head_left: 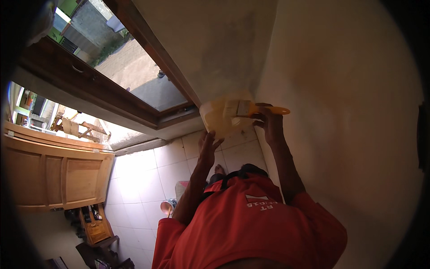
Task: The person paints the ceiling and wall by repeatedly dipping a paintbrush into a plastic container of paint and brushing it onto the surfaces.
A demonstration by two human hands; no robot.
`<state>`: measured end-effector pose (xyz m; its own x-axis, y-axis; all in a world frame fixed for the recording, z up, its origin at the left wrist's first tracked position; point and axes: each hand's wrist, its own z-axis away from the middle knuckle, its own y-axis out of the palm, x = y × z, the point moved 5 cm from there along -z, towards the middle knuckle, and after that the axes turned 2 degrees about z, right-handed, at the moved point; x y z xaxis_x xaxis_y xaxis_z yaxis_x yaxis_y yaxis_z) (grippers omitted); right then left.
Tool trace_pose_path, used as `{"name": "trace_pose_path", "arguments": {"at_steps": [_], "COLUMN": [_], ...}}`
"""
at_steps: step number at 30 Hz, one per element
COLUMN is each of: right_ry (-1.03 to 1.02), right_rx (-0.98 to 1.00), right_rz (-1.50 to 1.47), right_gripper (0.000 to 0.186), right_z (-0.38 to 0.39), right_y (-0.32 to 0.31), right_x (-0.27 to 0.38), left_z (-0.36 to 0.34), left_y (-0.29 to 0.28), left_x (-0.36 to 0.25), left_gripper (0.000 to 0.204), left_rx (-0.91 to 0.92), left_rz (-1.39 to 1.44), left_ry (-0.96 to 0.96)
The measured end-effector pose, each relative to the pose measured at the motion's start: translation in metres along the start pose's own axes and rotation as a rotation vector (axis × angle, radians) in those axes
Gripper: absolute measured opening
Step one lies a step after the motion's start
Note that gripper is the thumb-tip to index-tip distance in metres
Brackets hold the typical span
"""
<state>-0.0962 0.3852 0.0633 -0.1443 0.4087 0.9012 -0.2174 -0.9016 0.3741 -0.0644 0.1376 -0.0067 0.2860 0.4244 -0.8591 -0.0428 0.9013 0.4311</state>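
My right hand [270, 127] is closed around the yellow-orange handle of a wide flat paintbrush [245, 109]. Its pale bristles point left, over a translucent yellowish plastic container [212, 117], close to the wall corner. Whether the bristles touch the container or stay just above it, I cannot make out. At the container's near left edge, my left hand [207, 149] grips it with the thumb and fingers. The container's contents are hard to tell apart from its thin wall.
Ahead is a wall corner with greyish patches [233, 49]. A brown-framed window [148, 96] is at upper left. A wooden door [67, 170] stands at left, above a small wooden shelf [97, 228]. A small bucket [166, 206] rests on the white tiled floor [139, 190].
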Motion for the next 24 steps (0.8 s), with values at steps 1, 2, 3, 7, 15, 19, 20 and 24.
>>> {"name": "trace_pose_path", "arguments": {"at_steps": [1, 2, 3, 7, 15, 19, 20, 24], "right_ry": [0.041, 0.066, 0.078, 0.162, -0.272, -0.668, -0.656, -0.789], "right_rx": [-0.011, 0.007, -0.023, 0.038, -0.047, 0.004, -0.008, -0.045], "right_rz": [-0.094, -0.199, -0.190, -0.437, -0.420, -0.362, -0.367, -0.250], "right_gripper": [0.033, 0.033, 0.033, 0.033, 0.038, 0.037, 0.037, 0.037], "right_z": [-0.001, -0.002, -0.005, -0.007, -0.029, -0.077, -0.090, -0.124], "right_y": [-0.005, -0.007, -0.011, -0.010, 0.022, 0.056, 0.062, 0.070], "right_x": [-0.006, -0.012, -0.017, -0.039, 0.043, 0.113, 0.119, 0.106], "left_z": [-0.001, -0.003, -0.004, -0.008, -0.012, -0.001, 0.002, 0.014], "left_y": [0.001, 0.002, 0.003, 0.005, -0.020, -0.032, -0.036, -0.048], "left_x": [-0.002, -0.005, -0.007, -0.009, -0.014, -0.014, -0.014, -0.012], "left_gripper": [0.053, 0.054, 0.056, 0.055, 0.066, 0.069, 0.069, 0.069], "left_rx": [-0.003, -0.006, -0.008, 0.007, -0.049, -0.032, -0.054, -0.087], "left_rz": [-0.003, 0.007, 0.015, 0.020, 0.018, 0.024, 0.025, 0.026], "left_ry": [-0.007, 0.006, 0.026, 0.045, 0.042, 0.068, 0.062, 0.066]}}
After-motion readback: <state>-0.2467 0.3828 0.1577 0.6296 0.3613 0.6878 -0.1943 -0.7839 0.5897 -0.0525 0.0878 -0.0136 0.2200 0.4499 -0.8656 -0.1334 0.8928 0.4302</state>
